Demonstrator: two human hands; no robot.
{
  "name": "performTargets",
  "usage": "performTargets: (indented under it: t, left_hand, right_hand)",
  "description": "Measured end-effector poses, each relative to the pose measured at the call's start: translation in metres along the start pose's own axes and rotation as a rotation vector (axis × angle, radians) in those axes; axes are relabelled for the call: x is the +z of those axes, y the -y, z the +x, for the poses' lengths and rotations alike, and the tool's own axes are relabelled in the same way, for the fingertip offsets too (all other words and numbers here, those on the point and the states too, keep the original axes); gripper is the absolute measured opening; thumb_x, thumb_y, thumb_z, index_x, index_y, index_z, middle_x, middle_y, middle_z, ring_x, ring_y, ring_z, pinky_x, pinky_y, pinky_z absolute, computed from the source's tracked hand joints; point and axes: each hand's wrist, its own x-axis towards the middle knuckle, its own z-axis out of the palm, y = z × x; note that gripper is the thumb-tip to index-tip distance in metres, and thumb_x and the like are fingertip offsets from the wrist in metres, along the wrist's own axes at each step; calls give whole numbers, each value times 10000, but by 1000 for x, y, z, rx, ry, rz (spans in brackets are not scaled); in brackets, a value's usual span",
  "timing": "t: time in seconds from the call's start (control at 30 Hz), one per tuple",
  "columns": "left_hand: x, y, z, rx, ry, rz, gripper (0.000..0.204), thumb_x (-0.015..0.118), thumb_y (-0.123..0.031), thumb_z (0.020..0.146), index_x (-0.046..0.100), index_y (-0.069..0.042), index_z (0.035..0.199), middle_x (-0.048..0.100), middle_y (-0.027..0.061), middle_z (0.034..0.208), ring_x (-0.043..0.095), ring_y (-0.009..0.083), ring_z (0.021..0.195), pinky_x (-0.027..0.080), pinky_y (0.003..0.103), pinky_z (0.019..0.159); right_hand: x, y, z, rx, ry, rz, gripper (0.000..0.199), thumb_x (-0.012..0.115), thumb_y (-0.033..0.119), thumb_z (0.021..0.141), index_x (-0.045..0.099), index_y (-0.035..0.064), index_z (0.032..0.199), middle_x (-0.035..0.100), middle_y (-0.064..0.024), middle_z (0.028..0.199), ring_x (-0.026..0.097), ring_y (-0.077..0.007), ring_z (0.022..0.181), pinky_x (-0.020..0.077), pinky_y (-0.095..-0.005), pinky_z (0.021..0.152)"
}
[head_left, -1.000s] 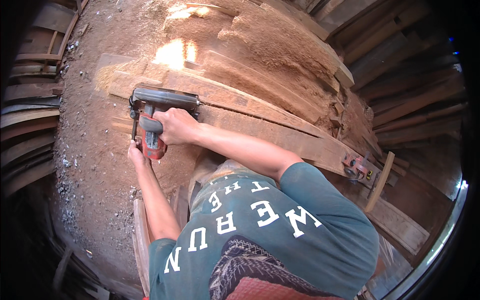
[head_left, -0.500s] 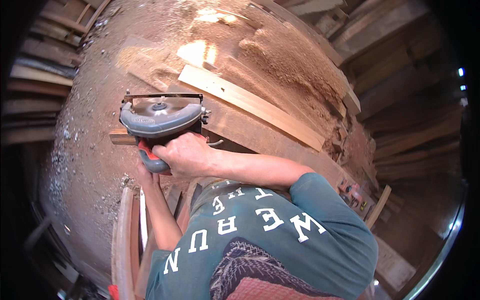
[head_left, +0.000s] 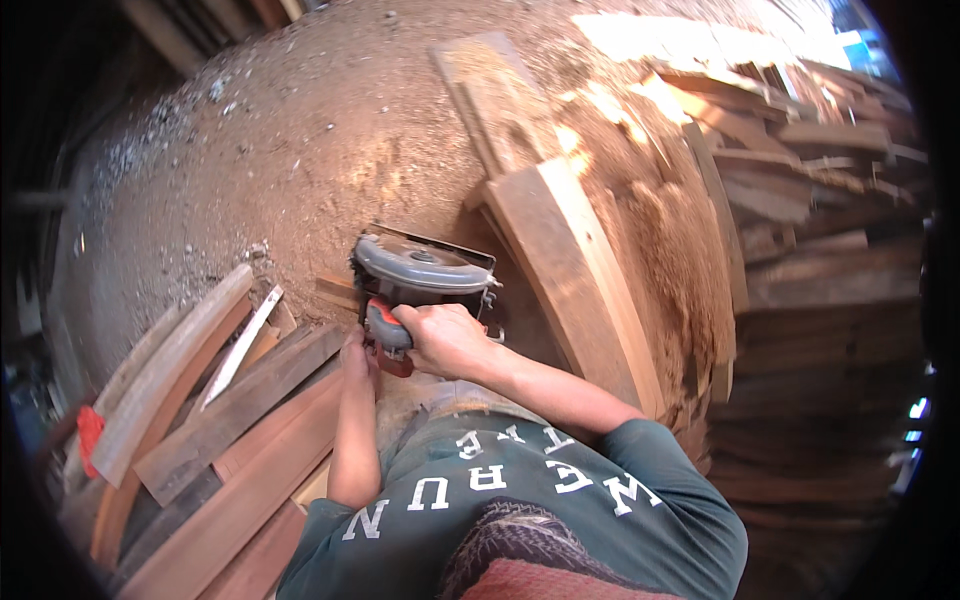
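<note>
i have the right hand gripping the circular saw; the left hand's grip i can't tell. uneven support could swing the saw into the plank.

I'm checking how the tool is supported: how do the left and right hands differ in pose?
The right hand wraps the grip of the circular saw; the left hand is at the saw's left side.
The right hand shows its back plainly; the left hand's fingers are mostly hidden, so its hold is unclear.
Both hands are bare.
</note>
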Motion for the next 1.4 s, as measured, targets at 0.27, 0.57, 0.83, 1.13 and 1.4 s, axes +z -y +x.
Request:
performTargets:
  t: [0.27,0.57,0.83,1.13,1.4]
  left_hand:
    - [-103,23,147,-11,-144,1165,535,522,-491,1116,656,-29,1351,747,208,1239,713,392,1199,560,521,977]
    - [-117,-11,160,-185,-196,1541,694,732,-410,929,546,-51,1494,550,272,1438,557,469,1335,441,569,1140]
    - [-140,-36,187,-82,-221,1458,647,757,-325,870,595,-65,1440,595,250,1344,576,449,1285,447,557,1114]
    - [-146,-34,186,-50,-232,1428,655,759,-324,856,602,-53,1432,600,229,1344,591,446,1255,468,556,1090]
    - [-154,-15,182,-10,-225,1428,665,763,-322,858,585,-66,1446,589,238,1375,585,469,1261,485,578,1058]
  right_hand:
    - [95,-81,188,369,70,70,406,772,249,879,680,61,1227,769,-279,1000,746,-493,982,592,-567,903]
    - [144,-309,425,426,58,378,478,643,311,1090,618,103,1520,651,-160,1496,597,-295,1398,458,-392,1189]
    - [206,-408,552,396,-42,-410,664,674,337,1039,449,279,1662,730,-338,1247,714,-488,1179,556,-557,1028]
    - [386,-499,527,102,516,-1195,564,583,178,1029,504,31,1568,538,-306,1545,512,-547,1422,431,-786,1032]
    - [513,-593,470,225,678,-1005,521,522,183,1069,519,29,1567,534,-237,1586,552,-472,1416,514,-672,1084]
